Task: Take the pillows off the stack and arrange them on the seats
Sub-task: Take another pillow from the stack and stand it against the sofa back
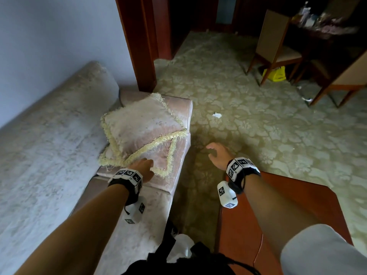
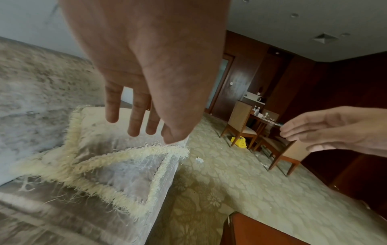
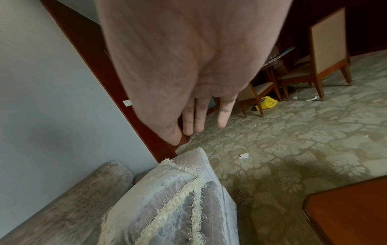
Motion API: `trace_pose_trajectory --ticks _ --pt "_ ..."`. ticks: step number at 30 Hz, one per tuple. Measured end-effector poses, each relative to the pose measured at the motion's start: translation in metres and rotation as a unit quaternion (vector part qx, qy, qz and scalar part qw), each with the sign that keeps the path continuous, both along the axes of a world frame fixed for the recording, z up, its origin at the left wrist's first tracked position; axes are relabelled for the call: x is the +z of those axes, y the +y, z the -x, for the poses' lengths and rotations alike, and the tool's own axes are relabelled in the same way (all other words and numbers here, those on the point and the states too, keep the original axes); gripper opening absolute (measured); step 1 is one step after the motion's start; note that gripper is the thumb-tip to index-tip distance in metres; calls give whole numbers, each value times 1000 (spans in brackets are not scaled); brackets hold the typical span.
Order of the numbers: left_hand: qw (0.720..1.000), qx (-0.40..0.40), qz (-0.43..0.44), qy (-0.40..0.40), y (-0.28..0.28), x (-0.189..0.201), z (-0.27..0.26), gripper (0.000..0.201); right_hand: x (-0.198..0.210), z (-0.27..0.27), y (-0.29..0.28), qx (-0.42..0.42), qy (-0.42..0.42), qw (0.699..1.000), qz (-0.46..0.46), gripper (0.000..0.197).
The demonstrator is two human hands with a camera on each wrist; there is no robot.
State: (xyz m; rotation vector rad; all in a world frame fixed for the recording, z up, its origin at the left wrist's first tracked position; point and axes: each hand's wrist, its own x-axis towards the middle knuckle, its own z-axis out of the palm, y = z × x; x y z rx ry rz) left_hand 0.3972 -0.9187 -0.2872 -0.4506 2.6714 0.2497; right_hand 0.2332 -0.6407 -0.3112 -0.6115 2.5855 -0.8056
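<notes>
Two fringed pillows sat stacked at the sofa (image 1: 49, 147) end by the armrest (image 1: 178, 108): top pillow (image 1: 139, 124) tilted over the lower pillow (image 1: 162, 155). Left hand (image 1: 144, 168) was over the lower pillow's near fringe, fingers straight, gripping nothing; contact unclear. Right hand (image 1: 217, 155) hung above the carpet (image 1: 258, 126), fingers relaxed, empty. Wooden bench (image 1: 278, 205) was just right of the sofa.
</notes>
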Motion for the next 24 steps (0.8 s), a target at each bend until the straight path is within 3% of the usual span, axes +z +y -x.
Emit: trace_pose_trajectory --ticks 12,17,24 --pt "999 -28 0 18 -55 11 137 38 21 135 -52 -9 -25 999 -29 31" --pt "1000 12 21 0 -90 9 153 50 29 160 -106 25 8 998 -60 29" --pt "994 97 2 -47 -136 0 155 42 9 203 -182 127 -16 988 -91 29"
